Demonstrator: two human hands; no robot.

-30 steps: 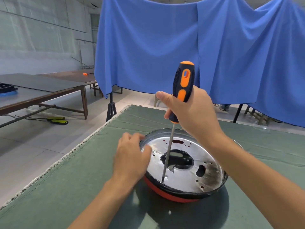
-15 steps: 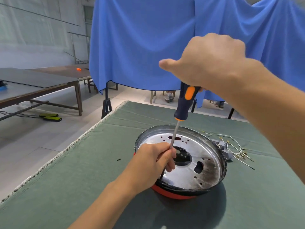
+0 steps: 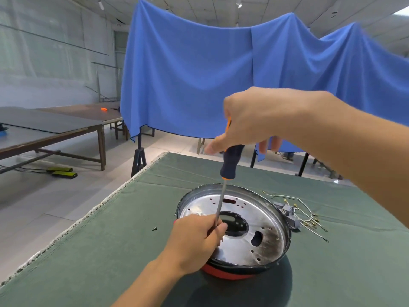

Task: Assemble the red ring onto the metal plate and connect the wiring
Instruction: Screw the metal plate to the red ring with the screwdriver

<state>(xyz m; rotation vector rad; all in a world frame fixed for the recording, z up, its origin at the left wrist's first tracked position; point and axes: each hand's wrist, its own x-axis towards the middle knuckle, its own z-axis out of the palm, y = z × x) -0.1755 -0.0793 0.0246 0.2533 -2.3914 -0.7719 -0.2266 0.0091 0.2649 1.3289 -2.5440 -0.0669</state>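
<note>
A round shiny metal plate [image 3: 254,220] with a dark rim and several holes rests on the red ring [image 3: 223,273], which shows only as a red band under the near edge. A screwdriver [image 3: 231,165] with a dark blue and orange handle stands nearly upright over the plate's left part. My right hand [image 3: 254,118] grips the top of its handle. My left hand [image 3: 199,242] pinches the thin steel shaft low down and hides the tip. A bundle of wiring [image 3: 303,216] with a grey connector block lies on the cloth just right of the plate.
The green cloth-covered table [image 3: 88,258] has its left edge running diagonally. One small dark screw [image 3: 154,229] lies on the cloth left of the plate. Blue drapes [image 3: 199,74] hang behind; long tables [image 3: 55,127] stand at the far left.
My left hand left the plate's rim and took hold of the screwdriver shaft. My right hand shifted from the handle's side to its top. The wiring came into view.
</note>
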